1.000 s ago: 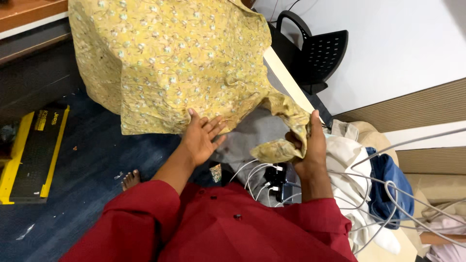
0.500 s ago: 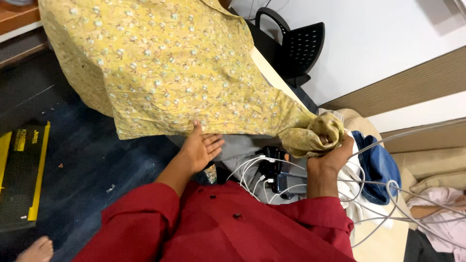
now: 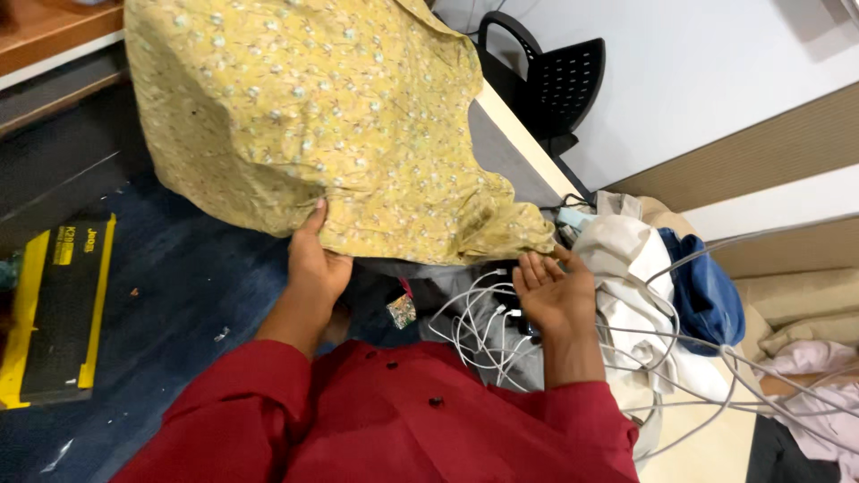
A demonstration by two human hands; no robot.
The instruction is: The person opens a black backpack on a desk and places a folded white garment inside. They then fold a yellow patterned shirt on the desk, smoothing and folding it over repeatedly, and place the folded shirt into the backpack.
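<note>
1. Counting first, we find one yellow floral garment (image 3: 331,125) draped over the tabletop (image 3: 523,152), covering most of its near end and hanging past the near edge toward the floor (image 3: 170,295).
2. We see two bare hands, both emerging from red sleeves (image 3: 385,420). Our left hand (image 3: 315,264) touches the lower hem of the yellow floral garment, its fingers (image 3: 313,219) extended upward against the cloth; we cannot tell whether the thumb pinches the hem from behind.
3. Our right hand (image 3: 557,291) lies palm up just beside the garment's right corner, its fingers (image 3: 530,271) spread and slack, holding nothing.
4. One tangle of white cables (image 3: 488,326) lies below the right hand; the individual strands are too interlaced to count. Grey cables (image 3: 716,358) loop away to the right.
5. One heap of other clothing sits right of the hands: we distinguish a white piece (image 3: 626,259), a blue piece (image 3: 707,286) and a pale pink piece (image 3: 819,376).
6. One black chair (image 3: 559,80) stands at the far corner of the tabletop, against the white wall.
7. One yellow-and-black flat object (image 3: 58,304) lies on the blue floor at far left, well apart from the hands.
8. Edges and room: the garment's hem overhangs freely on the left, with open floor beneath; on the right, cables and clothing crowd the space.
</note>
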